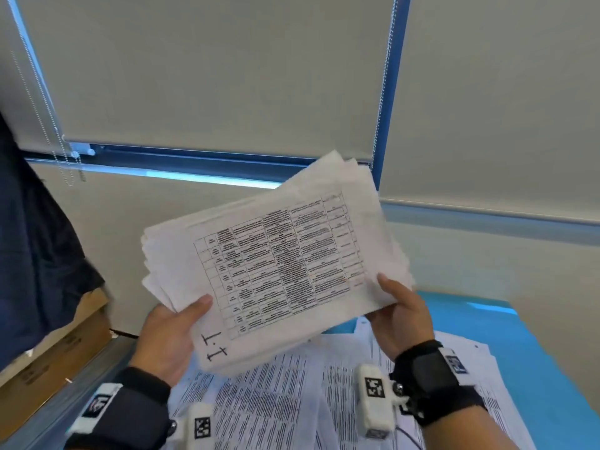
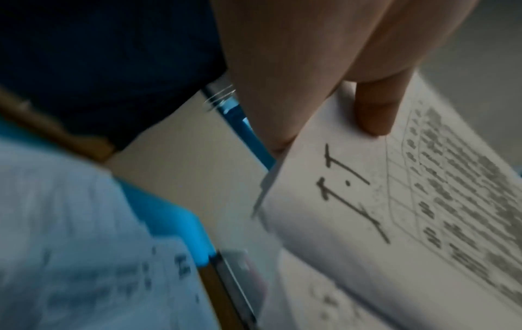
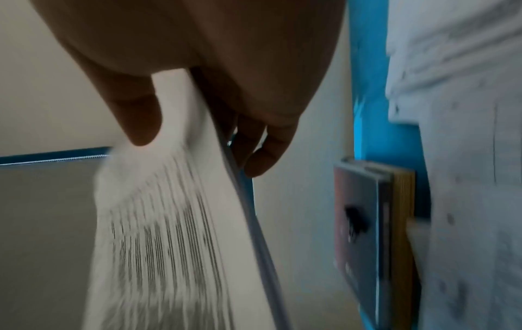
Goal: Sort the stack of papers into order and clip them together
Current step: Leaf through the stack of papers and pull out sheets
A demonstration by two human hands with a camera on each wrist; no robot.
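Note:
I hold a thick, uneven stack of printed papers (image 1: 276, 258) in the air above the table, tilted up to the right. Its top sheet carries a table and a handwritten "1.1" (image 2: 347, 192) near the lower left corner. My left hand (image 1: 177, 332) grips the stack's left lower edge, thumb (image 2: 375, 111) on top. My right hand (image 1: 401, 310) grips the right lower edge, thumb (image 3: 135, 116) on the top sheet and fingers (image 3: 265, 154) under the stack (image 3: 169, 223). No clip shows in any view.
More printed sheets (image 1: 292, 401) lie spread over the blue table top (image 1: 535, 352) below my hands. A cardboard box (image 1: 48, 362) stands at the left under dark cloth (image 1: 35, 254). Lowered window blinds (image 1: 227, 76) fill the background. A small booklet-like object (image 3: 367, 223) sits at the table's edge.

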